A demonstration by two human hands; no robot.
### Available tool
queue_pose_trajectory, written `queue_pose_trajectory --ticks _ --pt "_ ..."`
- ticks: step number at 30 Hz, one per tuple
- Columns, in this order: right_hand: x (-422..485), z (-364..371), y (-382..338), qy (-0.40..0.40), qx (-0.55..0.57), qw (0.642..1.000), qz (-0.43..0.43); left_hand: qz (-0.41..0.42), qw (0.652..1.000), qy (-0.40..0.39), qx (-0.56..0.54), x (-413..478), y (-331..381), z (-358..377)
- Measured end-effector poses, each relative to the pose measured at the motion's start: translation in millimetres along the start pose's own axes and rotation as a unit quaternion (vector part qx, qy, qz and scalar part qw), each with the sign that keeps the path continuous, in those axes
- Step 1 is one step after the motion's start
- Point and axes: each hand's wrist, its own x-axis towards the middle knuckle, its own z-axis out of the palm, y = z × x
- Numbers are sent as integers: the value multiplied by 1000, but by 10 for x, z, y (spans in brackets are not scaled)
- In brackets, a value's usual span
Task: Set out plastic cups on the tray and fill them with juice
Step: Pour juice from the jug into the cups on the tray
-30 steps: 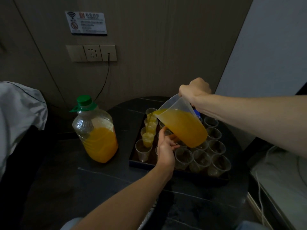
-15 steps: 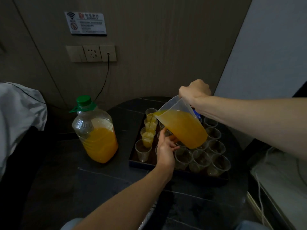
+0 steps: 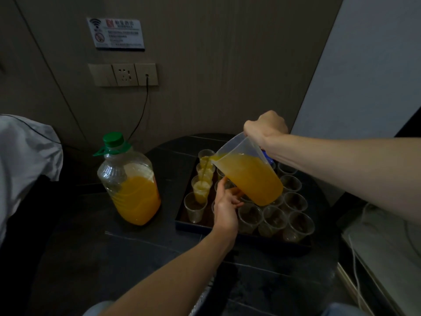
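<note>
dark round table [image 3: 136, 258]: is carrying everything below, set against the wall.

black tray [image 3: 250, 242]: is lying on the right half of the table, holding rows of clear plastic cups.

large bottle [image 3: 132, 185]: is standing upright on the table just left of the tray, green cap on, about half full of orange juice.

clear jug [image 3: 250, 176]: is hanging tilted above the tray, spout pointing left and down, and holding plenty of juice.

right hand [image 3: 265, 128]: is gripping the jug at its handle end, fingers wrapped tight in a fist.

left hand [image 3: 225, 208]: is reaching over the tray's front edge, fingers loosely curled, index fingertip raised by the jug's underside; whether it is pinching a cup i cannot tell.

empty cups [image 3: 296, 224]: are standing upright across the tray's right and front.

filling cup [image 3: 200, 190]: is standing in the left column, taking a thin stream [image 3: 204, 169] from the spout.
</note>
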Motion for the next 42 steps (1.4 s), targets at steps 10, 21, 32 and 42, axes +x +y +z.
queue_pose_trajectory --ticks 10,21,32,42 --pt "-49 -81 45 12 52 999 11 12 1000 -25 0 -44 98 0" --pt "-263 -129 67 2 75 997 8 21 999 -17 31 -305 123 -105" --pt "-426 -109 80 -9 56 998 10 7 1000 15 17 -493 70 -136" --pt "-414 -136 94 -20 17 1000 -6 -6 1000 5 12 -537 65 -89"
